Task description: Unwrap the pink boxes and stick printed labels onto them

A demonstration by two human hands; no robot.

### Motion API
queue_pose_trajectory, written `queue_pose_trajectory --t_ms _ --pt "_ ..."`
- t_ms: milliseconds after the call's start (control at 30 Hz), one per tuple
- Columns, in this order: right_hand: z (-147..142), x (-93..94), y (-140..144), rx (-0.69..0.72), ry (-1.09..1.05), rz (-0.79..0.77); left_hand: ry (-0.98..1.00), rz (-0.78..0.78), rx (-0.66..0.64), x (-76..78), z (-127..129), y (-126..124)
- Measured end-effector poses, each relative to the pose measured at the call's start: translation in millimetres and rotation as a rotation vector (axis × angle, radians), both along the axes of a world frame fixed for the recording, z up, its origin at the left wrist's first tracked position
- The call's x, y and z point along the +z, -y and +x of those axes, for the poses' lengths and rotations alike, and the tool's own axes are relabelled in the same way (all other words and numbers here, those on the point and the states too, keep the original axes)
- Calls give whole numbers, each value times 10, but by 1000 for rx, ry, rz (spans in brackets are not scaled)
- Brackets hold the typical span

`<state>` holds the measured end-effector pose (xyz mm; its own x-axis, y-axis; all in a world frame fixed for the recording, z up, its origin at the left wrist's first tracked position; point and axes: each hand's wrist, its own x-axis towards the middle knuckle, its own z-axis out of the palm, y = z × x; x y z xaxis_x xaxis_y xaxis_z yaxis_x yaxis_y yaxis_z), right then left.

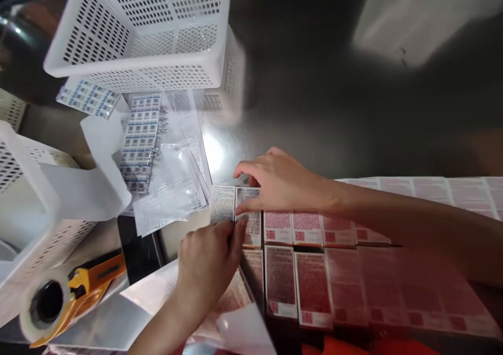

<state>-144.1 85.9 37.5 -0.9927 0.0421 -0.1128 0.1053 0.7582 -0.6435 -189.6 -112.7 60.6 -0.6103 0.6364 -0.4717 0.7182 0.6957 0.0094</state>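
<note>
A dark, glossy metal worktop (pixel 314 98) fills the view, throwing back a bright glare near its middle. Rows of small pink-and-white printed cardboard boxes (pixel 314 281) lie packed side by side across its lower right part. At the left end of the upper row sits a paler, grey-white printed box (pixel 222 204), touching its neighbour, a pink-printed end box (pixel 251 224).

The left hand (pixel 206 263) comes up from the lower edge, its fingertips pressed against the seam between these two boxes, thumb and fingers drawn together in a pinching grip on the edge of the pink-printed end box. The right hand (pixel 281 182) reaches in from the right, lying over the top of the same box with fingers curled down on its far edge and thumb on its face, so its grip is pressed onto that box.

To the left lie clear plastic sleeves with blue-printed label sheets (pixel 145 140), a white perforated plastic basket (pixel 145 30) above them, and an orange tape dispenser with a roll of clear tape (pixel 66 297) near the lower left corner.
</note>
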Motion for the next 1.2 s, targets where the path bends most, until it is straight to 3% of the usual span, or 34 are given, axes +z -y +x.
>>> queue_pose_trajectory --t_ms 167,300,467,533,633,700,767,833,933,1033,1100,1200 --pt "-48 13 59 24 -38 174 -41 7 66 31 95 -4" --pt "-73 48 114 -32 6 197 -74 83 105 111 181 102" --pt "47 232 224 -185 -57 198 -219 416 286 316 263 314" --pt "248 357 329 -195 -160 38 -283 593 387 383 298 392" --pt "695 510 560 -59 -237 -316 -341 792 496 421 366 477" --pt "999 544 728 -6 -209 -424 -377 868 546 412 419 512" --pt "1225 516 875 -65 -187 -498 -389 949 577 398 474 544" --pt "1349 450 982 -155 -186 -574 -279 1073 581 396 524 586" --pt "1405 369 1053 -214 -225 -591 214 1219 535 415 576 671" --pt "1447 359 1066 -249 -324 -472 677 1097 509 420 619 747" --pt "1496 370 1083 -253 -401 -408 685 1032 550 407 666 771" --pt "1562 358 1129 -303 -527 -389 443 1105 604 405 765 772"
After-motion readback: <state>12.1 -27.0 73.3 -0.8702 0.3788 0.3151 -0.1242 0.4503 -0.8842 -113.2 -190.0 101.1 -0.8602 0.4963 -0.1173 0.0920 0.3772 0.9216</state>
